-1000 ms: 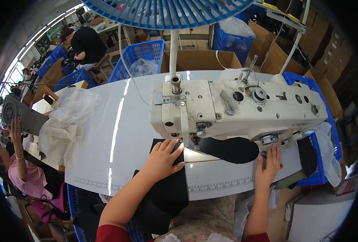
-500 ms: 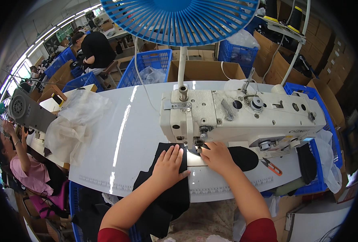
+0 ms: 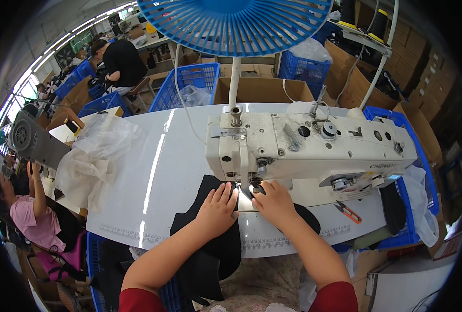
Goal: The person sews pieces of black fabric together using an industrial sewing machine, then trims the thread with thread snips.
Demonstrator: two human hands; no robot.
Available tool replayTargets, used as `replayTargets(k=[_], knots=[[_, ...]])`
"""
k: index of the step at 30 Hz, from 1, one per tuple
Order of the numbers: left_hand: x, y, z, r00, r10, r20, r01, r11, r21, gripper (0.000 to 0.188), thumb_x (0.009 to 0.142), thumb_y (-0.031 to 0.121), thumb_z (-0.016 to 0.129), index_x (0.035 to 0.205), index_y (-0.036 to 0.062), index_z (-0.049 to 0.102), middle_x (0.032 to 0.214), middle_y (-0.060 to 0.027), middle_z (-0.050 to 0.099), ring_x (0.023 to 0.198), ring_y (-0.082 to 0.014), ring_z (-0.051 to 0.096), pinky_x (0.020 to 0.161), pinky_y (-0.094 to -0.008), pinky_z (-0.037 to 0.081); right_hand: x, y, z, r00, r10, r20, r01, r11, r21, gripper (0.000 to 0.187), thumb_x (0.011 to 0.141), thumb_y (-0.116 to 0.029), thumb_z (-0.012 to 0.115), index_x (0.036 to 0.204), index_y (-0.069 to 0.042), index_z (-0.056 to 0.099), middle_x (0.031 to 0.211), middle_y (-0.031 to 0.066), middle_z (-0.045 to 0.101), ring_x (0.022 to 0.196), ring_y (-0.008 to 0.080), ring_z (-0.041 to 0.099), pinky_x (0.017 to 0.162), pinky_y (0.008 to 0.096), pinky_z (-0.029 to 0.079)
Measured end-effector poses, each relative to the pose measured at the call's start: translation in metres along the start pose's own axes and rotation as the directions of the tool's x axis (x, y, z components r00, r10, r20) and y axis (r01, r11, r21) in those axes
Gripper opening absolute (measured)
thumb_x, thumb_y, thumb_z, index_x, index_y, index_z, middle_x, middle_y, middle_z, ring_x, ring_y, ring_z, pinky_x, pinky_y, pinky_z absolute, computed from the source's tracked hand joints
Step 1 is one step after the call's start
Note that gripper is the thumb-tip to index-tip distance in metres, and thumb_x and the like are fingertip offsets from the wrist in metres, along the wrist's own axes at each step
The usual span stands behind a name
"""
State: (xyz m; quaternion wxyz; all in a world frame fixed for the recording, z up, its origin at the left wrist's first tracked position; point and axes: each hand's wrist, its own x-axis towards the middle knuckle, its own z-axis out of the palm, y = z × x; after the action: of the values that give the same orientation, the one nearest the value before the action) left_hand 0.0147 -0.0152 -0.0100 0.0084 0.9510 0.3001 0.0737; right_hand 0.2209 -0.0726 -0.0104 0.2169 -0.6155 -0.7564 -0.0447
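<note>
My left hand (image 3: pixel 218 210) lies flat, fingers spread, on a large black fabric piece (image 3: pixel 193 205) left of the needle. The fabric drapes over the table's front edge toward my lap. My right hand (image 3: pixel 275 204) is curled close beside the presser foot (image 3: pixel 255 182), its fingertips on the edge of a smaller black fabric piece; what lies under the palm is hidden. The rounded end of a black piece (image 3: pixel 309 217) shows beyond my right wrist. Both hands rest at the front of a white sewing machine (image 3: pixel 304 140), whose needle area is lit.
Orange-handled thread snips (image 3: pixel 349 212) lie on the white table (image 3: pixel 132 177), right of my right arm. A blue fan (image 3: pixel 236 26) hangs above the machine. Crumpled translucent plastic (image 3: pixel 95 156) is at the left. Blue crates (image 3: pixel 189 83) stand behind. Two other people sit to the left.
The large fabric piece has slid slightly away from me, under my left hand. The rounded black piece has shifted left and nearer. My right hand has moved slightly left. The view has shifted a little.
</note>
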Motion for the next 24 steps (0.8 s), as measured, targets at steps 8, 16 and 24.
replayTargets(k=[8, 16, 24], knots=[[0.001, -0.007, -0.004, 1.0, 0.026, 0.003, -0.026, 1.0, 0.015, 0.058, 0.086, 0.034, 0.059, 0.132, 0.0, 0.045, 0.137, -0.0246, 0.043, 0.133, -0.0379, 0.037, 0.107, -0.0527, 0.033, -0.003, -0.008, -0.004, 0.999, 0.033, -0.003, -0.033, 0.999, -0.004, 0.021, 0.077, -0.022, 0.069, 0.094, -0.008, 0.069, 0.105, 0.01, 0.059, 0.096, 0.0266, 0.055, 0.079, 0.0379, 0.048], [-0.006, -0.002, -0.007, 0.997, 0.039, 0.072, -0.04, 0.999, 0.008, 0.062, 0.086, 0.034, 0.059, 0.136, 0.0023, 0.041, 0.141, -0.0239, 0.039, 0.135, -0.038, 0.033, 0.107, -0.0554, 0.031, -0.012, -0.028, -0.008, 0.994, 0.096, 0.044, -0.097, 0.995, 0.036, 0.032, 0.078, -0.022, 0.069, 0.107, -0.009, 0.066, 0.102, 0.01, 0.058, 0.091, 0.0267, 0.055, 0.077, 0.0362, 0.048], [-0.019, 0.004, -0.022, 0.986, 0.083, 0.147, -0.084, 0.996, 0.0, 0.081, 0.079, 0.05, 0.064, 0.14, 0.0029, 0.037, 0.147, -0.0242, 0.032, 0.137, -0.0395, 0.03, 0.107, -0.0591, 0.028, -0.022, -0.037, -0.008, 0.997, 0.045, -0.055, -0.044, 0.999, 0.023, 0.037, 0.078, -0.023, 0.069, 0.111, -0.007, 0.063, 0.096, 0.0065, 0.054, 0.088, 0.0237, 0.053, 0.074, 0.0354, 0.047]])
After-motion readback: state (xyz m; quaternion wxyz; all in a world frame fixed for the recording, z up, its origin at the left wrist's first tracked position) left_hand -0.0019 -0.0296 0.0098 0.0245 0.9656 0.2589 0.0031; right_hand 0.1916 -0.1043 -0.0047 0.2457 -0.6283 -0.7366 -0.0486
